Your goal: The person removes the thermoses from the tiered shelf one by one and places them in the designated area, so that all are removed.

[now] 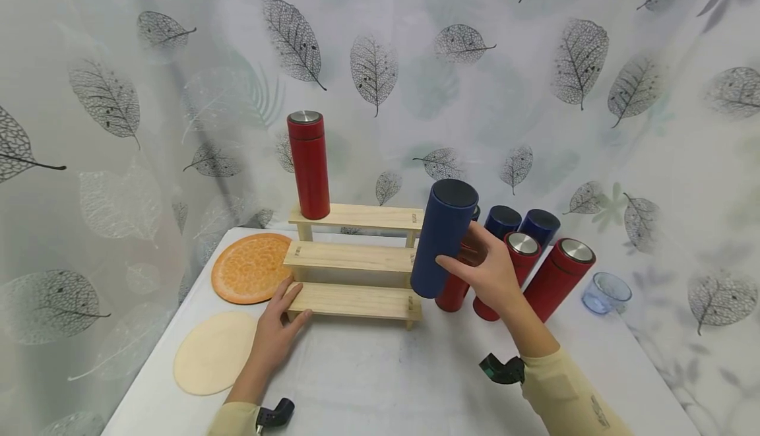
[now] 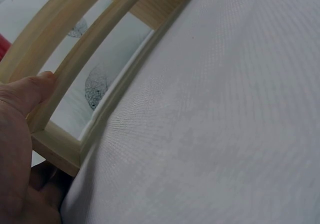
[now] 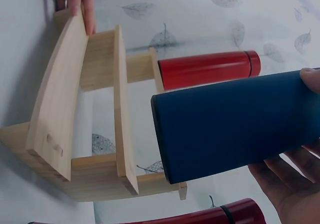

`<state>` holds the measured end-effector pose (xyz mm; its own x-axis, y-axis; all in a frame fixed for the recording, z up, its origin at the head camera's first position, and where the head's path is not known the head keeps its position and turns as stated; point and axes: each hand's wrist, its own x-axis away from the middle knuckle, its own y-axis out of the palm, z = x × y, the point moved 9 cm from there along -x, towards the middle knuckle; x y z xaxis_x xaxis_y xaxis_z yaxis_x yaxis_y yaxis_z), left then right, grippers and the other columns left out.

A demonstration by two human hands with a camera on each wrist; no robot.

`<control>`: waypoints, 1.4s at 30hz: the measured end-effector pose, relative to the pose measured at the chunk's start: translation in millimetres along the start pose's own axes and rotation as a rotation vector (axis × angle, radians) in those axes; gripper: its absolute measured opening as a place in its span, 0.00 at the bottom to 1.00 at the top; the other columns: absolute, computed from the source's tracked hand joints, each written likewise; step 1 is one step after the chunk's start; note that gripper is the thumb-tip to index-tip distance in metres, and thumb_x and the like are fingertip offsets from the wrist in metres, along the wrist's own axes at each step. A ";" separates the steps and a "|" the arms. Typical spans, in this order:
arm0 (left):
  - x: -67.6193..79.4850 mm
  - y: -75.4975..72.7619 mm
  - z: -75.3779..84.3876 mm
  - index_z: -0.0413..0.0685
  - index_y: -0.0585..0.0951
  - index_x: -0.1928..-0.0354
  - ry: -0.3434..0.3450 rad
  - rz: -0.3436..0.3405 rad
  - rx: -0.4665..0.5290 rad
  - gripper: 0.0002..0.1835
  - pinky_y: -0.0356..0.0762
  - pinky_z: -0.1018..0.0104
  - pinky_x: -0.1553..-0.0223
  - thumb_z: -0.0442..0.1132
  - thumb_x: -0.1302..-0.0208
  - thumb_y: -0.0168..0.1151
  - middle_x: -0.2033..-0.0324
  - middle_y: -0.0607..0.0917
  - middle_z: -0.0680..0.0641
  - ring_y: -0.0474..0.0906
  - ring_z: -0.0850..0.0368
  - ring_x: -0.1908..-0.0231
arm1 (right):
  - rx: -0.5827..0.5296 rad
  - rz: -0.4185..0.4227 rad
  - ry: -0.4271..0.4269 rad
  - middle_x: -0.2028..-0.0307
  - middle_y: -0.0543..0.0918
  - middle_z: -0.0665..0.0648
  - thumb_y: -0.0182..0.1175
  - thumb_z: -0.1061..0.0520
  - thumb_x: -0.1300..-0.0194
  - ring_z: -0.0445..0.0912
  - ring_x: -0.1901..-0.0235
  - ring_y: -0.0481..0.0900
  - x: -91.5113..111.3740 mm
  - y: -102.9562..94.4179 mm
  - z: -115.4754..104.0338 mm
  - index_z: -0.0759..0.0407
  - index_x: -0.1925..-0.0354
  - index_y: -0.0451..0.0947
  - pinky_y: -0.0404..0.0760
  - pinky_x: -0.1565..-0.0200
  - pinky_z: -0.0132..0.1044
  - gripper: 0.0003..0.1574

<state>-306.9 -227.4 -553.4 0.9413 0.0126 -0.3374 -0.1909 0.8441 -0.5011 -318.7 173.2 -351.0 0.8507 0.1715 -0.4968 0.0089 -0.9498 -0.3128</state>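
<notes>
My right hand (image 1: 489, 268) grips a dark blue thermos (image 1: 436, 245) from its right side, thumb in front. Raised and slightly tilted, the bottle hangs by the right end of a three-step wooden rack (image 1: 356, 299). In the right wrist view the flat end of the blue thermos (image 3: 225, 129) points toward the rack. At the rack's left end, my left hand (image 1: 278, 327) holds the lowest step; its thumb (image 2: 37, 86) lies on the wood in the left wrist view. A red thermos (image 1: 310, 169) with a silver lid stands upright on the top step's left end.
Right of the rack stand red thermoses (image 1: 561, 276) and blue ones (image 1: 503, 219), partly behind my right hand. A small blue glass cup (image 1: 605, 292) sits farther right. Left lie an orange round mat (image 1: 249, 268) and a cream disc (image 1: 214, 353). A leaf-print curtain (image 1: 380, 40) hangs behind.
</notes>
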 end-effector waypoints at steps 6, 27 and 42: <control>0.2 0.1 -1.0 0.43 0.74 0.21 -0.006 0.000 0.005 0.36 0.71 0.42 0.30 0.46 0.26 0.74 0.16 0.59 0.41 0.59 0.34 0.20 | 0.047 0.011 0.001 0.40 0.87 0.62 0.76 0.64 0.35 0.56 0.45 0.88 6.9 -6.0 1.4 0.60 0.25 0.74 0.85 0.44 0.36 0.43; -1.3 0.2 0.1 0.41 0.74 0.22 0.000 0.000 0.006 0.36 0.71 0.40 0.30 0.46 0.26 0.74 0.16 0.59 0.42 0.56 0.35 0.19 | 0.028 0.032 0.008 0.39 0.86 0.58 0.76 0.69 0.38 0.38 0.44 0.86 38.3 -19.0 20.0 0.63 0.24 0.73 0.82 0.43 0.31 0.46; -0.3 -0.2 -0.1 0.43 0.74 0.22 -0.014 -0.006 -0.004 0.37 0.68 0.44 0.28 0.48 0.26 0.74 0.16 0.59 0.42 0.56 0.35 0.19 | 0.039 0.070 0.015 0.42 0.87 0.40 0.75 0.72 0.39 0.37 0.46 0.87 62.7 -32.7 37.1 0.66 0.25 0.73 0.84 0.45 0.30 0.45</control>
<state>-307.2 -227.7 -553.3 0.9461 0.0153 -0.3234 -0.1867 0.8419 -0.5063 -285.1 224.6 -401.9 0.8565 0.1013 -0.5061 -0.0707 -0.9483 -0.3093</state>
